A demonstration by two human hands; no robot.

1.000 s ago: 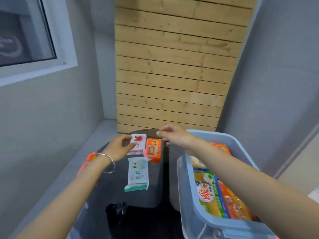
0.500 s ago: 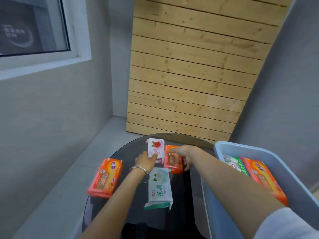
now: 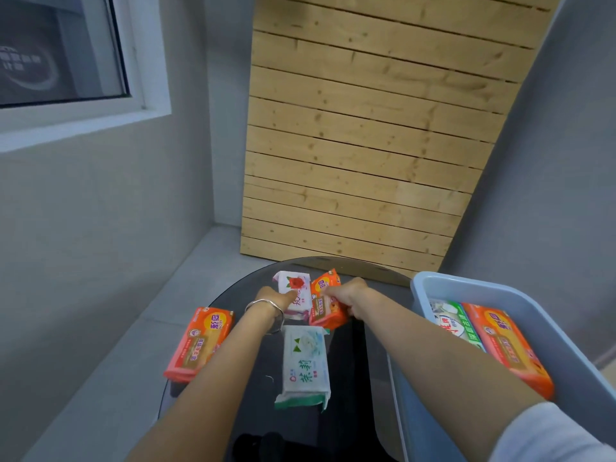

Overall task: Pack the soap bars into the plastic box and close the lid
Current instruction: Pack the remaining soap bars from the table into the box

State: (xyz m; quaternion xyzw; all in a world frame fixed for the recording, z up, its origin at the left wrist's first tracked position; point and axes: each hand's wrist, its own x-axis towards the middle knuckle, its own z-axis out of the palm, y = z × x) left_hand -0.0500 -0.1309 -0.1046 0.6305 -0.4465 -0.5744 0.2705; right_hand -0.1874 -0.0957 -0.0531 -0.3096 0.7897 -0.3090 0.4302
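Four soap packs lie on a round dark glass table. My left hand grips the white pack with a red rose at the far side. My right hand grips the small orange pack beside it and tilts it up. A white and green pack lies nearer me between my arms. A large orange pack sits at the table's left edge. The light blue plastic box stands at the right with an orange pack and a green one inside.
A wooden slat panel leans against the wall behind the table. Grey walls close in on the left and right, with a window at the upper left. No lid is in view.
Both hands have reached the far packs and closed on them. The small orange pack has tipped up in my right hand. The camera has turned left, so the box sits further right.
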